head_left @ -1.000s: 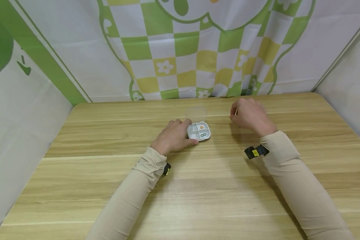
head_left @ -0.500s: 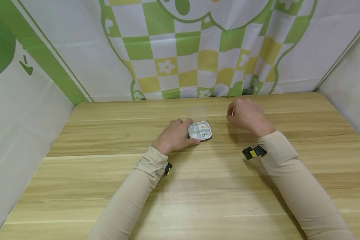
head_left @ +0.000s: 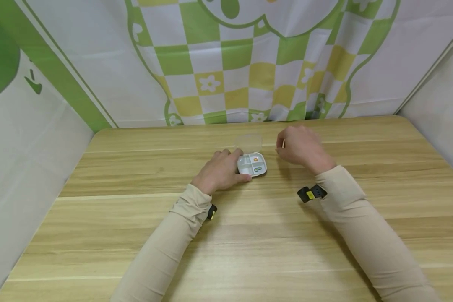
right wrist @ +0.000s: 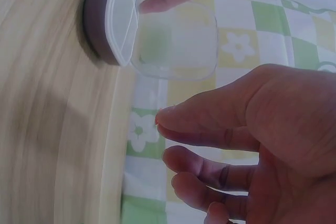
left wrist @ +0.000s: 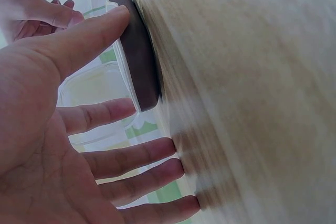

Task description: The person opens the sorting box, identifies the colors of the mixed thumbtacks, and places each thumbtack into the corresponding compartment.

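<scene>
A small pill box (head_left: 252,164) with a white four-part tray and dark base lies on the table, its clear lid (head_left: 248,143) folded back. An orange ring-like piece (head_left: 255,159) sits in the far right compartment, two greenish ones (head_left: 258,169) in the near right; both left compartments look bare. My left hand (head_left: 219,171) holds the box between thumb and index finger, the other fingertips down on the wood. Right of the box, my right hand (head_left: 300,144) is raised with thumb and index tips together, pinching a tiny reddish piece (right wrist: 156,120), mostly hidden.
The wooden table (head_left: 226,243) extends on all sides of the box. A green, yellow and white checked curtain (head_left: 234,67) hangs along its back edge, and pale cloth walls (head_left: 438,96) stand left and right. Both wrists carry black straps (head_left: 311,193).
My right hand has moved left toward the pill box, its thumb and index finger still together. The left hand keeps its hold on the box, which stays put.
</scene>
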Tool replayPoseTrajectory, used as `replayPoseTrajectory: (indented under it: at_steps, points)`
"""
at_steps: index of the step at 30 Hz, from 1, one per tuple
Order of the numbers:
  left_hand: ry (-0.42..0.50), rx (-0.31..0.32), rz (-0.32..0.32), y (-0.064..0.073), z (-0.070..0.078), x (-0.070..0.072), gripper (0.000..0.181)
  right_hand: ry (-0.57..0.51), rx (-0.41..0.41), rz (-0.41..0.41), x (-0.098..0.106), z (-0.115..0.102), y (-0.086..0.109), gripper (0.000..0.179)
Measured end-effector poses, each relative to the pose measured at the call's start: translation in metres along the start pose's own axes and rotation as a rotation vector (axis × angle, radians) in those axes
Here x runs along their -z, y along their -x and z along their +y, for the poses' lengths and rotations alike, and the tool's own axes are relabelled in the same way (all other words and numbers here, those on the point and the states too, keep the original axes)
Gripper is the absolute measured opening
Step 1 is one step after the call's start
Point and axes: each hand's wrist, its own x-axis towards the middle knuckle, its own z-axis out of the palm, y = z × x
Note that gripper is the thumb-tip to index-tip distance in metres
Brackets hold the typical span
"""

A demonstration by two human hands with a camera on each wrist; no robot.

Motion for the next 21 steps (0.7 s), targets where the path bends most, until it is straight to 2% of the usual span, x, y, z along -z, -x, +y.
replayPoseTrajectory:
  at_steps: [13,21]
  points:
    - [0.0,0.0,-0.002,-0.001,-0.001,-0.001,0.074,0.0,0.029,-0.026,-0.004,-0.017,-0.006,0.011]
    - [0.004,-0.004,-0.004,0.0,-0.001,0.0,0.074,0.026,0.067,-0.015,-0.014,-0.022,-0.008,0.004]
